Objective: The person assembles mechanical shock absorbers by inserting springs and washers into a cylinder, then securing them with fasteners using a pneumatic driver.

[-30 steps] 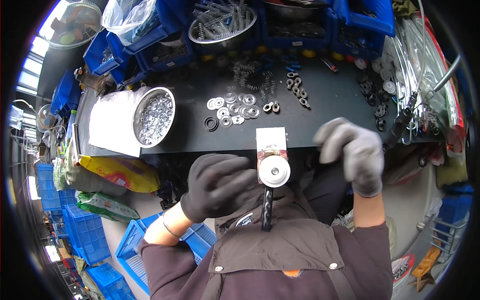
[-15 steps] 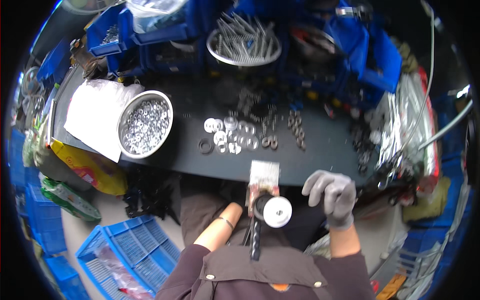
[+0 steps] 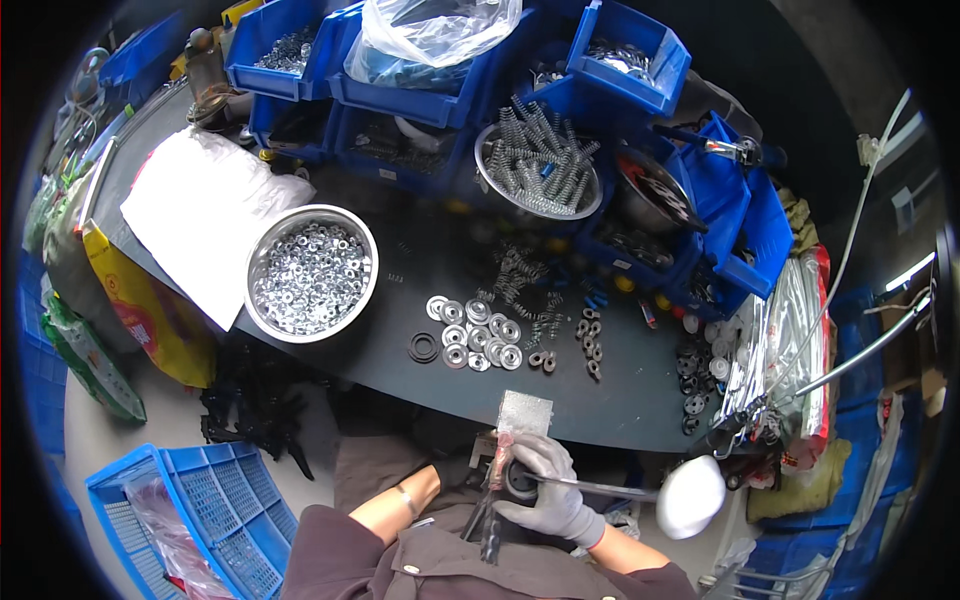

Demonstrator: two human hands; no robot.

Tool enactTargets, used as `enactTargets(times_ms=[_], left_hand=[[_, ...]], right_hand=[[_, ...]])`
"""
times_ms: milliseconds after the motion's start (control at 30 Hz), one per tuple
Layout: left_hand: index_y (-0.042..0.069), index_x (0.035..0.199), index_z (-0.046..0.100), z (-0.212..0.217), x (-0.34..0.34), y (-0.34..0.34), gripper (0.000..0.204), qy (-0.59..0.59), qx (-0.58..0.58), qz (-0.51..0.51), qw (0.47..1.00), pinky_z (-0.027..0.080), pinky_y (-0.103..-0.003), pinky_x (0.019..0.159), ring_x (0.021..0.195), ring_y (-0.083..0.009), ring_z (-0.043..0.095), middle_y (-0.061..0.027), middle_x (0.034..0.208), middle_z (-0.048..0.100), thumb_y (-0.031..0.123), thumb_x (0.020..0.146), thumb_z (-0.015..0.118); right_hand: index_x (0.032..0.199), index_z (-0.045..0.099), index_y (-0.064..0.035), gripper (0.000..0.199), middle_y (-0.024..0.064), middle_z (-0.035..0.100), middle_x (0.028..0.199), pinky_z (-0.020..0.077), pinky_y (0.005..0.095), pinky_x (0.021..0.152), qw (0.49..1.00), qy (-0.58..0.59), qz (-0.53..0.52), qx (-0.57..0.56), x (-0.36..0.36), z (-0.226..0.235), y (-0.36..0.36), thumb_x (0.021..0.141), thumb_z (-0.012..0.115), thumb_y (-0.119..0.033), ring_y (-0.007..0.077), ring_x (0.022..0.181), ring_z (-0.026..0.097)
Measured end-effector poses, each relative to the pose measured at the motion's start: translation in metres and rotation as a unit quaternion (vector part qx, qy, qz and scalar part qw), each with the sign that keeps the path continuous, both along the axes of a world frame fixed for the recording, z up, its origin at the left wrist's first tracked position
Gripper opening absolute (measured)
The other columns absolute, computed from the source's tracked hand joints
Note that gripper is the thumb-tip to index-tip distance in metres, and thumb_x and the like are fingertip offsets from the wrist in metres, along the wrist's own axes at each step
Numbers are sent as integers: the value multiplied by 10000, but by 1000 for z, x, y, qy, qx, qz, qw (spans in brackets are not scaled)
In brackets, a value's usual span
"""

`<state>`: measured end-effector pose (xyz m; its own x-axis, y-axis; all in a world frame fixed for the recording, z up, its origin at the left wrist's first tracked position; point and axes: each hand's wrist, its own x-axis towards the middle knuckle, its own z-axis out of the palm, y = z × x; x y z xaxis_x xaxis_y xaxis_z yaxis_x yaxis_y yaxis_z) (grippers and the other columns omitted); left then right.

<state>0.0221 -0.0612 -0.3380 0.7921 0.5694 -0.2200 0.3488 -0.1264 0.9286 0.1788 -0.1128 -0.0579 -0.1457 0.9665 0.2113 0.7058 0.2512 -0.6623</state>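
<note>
With the grey-gloved right hand [image 3: 548,490] clasped round the dark ring-shaped part [image 3: 520,482] on the upright metal jig [image 3: 503,470], press squarely; the left hand seems hidden beneath.

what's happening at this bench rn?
A person seated at a dark workbench is working in their lap, below its front edge. The gloved right hand has its grip around a small dark round part on an upright rod fixture topped by a metal plate. The left hand is hidden behind the fixture; only the bare forearm shows. On the bench lie a steel bowl of washers, a bowl of springs, and rows of loose washers.
</note>
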Motion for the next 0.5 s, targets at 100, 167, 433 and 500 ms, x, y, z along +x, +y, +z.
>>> enactTargets(times_ms=[100, 167, 433, 500], left_hand=[[41, 1242, 596, -20, 1, -5, 360, 41, -17, -58, 997, 513, -322, 725, 887, -210, 639, -91, 1159, 652, 133, 894, 611], [43, 1251, 594, -36, 1, -11, 373, 68, -28, -91, 993, 513, -323, 712, 874, -210, 642, -88, 1167, 654, 135, 890, 618], [78, 1141, 651, -101, -13, -38, 303, 149, -61, -240, 957, 519, -363, 791, 972, -252, 655, -111, 1234, 640, 245, 887, 645], [78, 1143, 649, -90, -7, -40, 307, 165, -60, -261, 949, 518, -365, 792, 973, -255, 654, -114, 1228, 641, 251, 890, 641]], right_hand=[[1320, 464, -23, 896, 191, 458, 1349, 338, 492, 1054, 998, -8, 13, -54, 26, 38, -6, 613, 843, -422, 384, 1281, 408], [1300, 468, 37, 843, 205, 508, 1310, 336, 494, 1064, 987, -45, -84, 130, 48, 106, -21, 663, 817, -391, 375, 1284, 433], [879, 624, -63, 205, 60, 579, 812, 529, 335, 645, 617, -509, 487, 351, 50, 245, 82, 796, 666, -246, 195, 721, 605], [772, 642, -100, 188, 54, 511, 685, 435, 354, 496, 814, -481, 236, 223, 42, 233, 65, 789, 679, -284, 205, 591, 549]])
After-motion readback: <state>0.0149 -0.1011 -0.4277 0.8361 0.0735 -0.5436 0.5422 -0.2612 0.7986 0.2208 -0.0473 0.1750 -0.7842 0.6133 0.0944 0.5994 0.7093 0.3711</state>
